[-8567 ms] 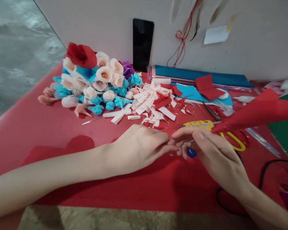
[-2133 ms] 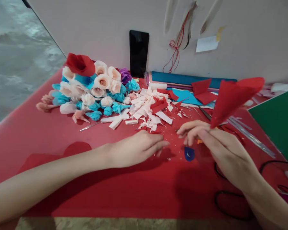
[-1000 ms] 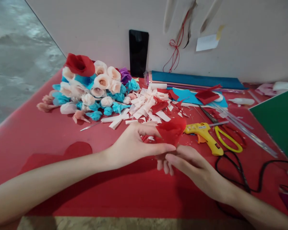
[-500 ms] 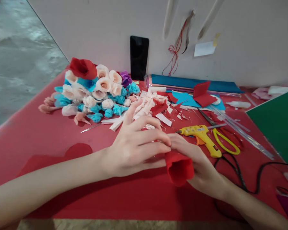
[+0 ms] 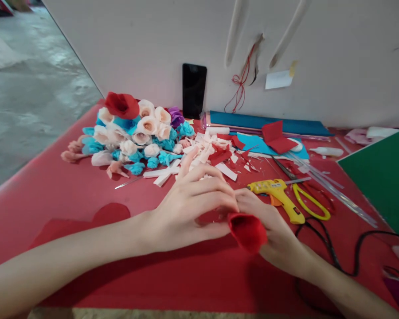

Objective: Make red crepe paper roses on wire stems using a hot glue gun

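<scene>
Between my hands is a red paper flower (image 5: pixel 248 232), cupped in shape, its open end tilted toward me. My right hand (image 5: pixel 272 226) is closed around it from the right, with its fingers partly hidden behind my left hand. My left hand (image 5: pixel 189 208) pinches at the flower's upper left edge with thumb and fingertips, the index finger raised. Under my left forearm lie flat red paper pieces (image 5: pixel 111 215) on the red tabletop (image 5: pixel 159 283).
Finished paper flowers (image 5: pixel 148 126) are heaped at the back left, beside paper scraps (image 5: pixel 202 148). A yellow glue gun (image 5: pixel 279 195) and yellow-handled scissors (image 5: pixel 310 204) lie right of my hands. A black phone (image 5: pixel 194 91) leans on the wall. A green board (image 5: pixel 382 177) stands at right.
The flower has turned slightly in my hands, and its opening now faces more upward. My left fingertips have shifted a little at its edge. The whole view has tipped slightly upward.
</scene>
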Tool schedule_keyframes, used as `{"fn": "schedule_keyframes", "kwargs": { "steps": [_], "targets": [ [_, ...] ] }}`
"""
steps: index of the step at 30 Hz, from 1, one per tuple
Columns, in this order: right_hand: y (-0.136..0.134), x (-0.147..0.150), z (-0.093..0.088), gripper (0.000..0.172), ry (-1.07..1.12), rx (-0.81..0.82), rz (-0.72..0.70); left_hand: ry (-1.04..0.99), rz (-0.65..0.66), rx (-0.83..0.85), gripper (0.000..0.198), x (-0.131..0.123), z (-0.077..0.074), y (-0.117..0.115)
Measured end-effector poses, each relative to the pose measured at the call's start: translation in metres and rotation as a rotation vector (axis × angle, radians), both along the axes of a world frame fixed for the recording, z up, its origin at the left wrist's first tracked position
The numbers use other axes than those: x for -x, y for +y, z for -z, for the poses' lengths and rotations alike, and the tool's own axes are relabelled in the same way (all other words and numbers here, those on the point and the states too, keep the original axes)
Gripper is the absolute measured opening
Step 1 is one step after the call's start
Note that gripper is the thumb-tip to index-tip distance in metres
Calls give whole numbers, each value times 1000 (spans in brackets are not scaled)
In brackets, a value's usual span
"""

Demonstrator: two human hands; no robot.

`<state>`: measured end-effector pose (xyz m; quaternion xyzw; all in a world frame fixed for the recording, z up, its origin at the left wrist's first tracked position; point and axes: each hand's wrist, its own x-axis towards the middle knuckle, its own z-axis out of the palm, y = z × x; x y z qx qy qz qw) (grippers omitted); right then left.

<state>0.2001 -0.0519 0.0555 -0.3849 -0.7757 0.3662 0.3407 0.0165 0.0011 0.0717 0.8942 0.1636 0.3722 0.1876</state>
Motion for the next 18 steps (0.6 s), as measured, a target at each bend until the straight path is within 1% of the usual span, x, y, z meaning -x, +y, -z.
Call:
{"fn": "schedule_keyframes", "kwargs": {
  "steps": [3, 6, 8, 10, 11, 12, 13, 14, 15, 18],
  "targets": [
    [0, -1, -4, 11, -4, -23, 9, -7, 47, 111, 9, -1, -4, 1],
    [-1, 0, -8, 10, 2, -56, 15, 40, 112, 281, 9, -2, -10, 2],
    [-2, 0, -11, 8, 8, -79, 23, 99, 143, 385, 15, 0, -13, 4],
    [-3, 1, -13, 7, 7, -94, 46, 197, 130, 410, 29, 6, -14, 9],
    [-4, 0, -14, 7, 1, -97, 61, 267, 98, 391, 34, 11, -13, 13],
    [-4, 0, -14, 6, -8, -97, 76, 372, 63, 342, 31, 17, -10, 18],
    [-5, 0, -13, 6, -18, -98, 91, 501, 16, 290, 22, 24, -6, 22],
    [-5, -1, -12, 6, -28, -100, 105, 549, 9, 283, 14, 33, -1, 26],
    [-5, -1, -11, 7, -36, -103, 117, 583, -7, 286, 13, 43, 5, 29],
    [-4, -1, -8, 8, -51, -122, 153, 652, -56, 324, 18, 74, 22, 32]
  ]
}}
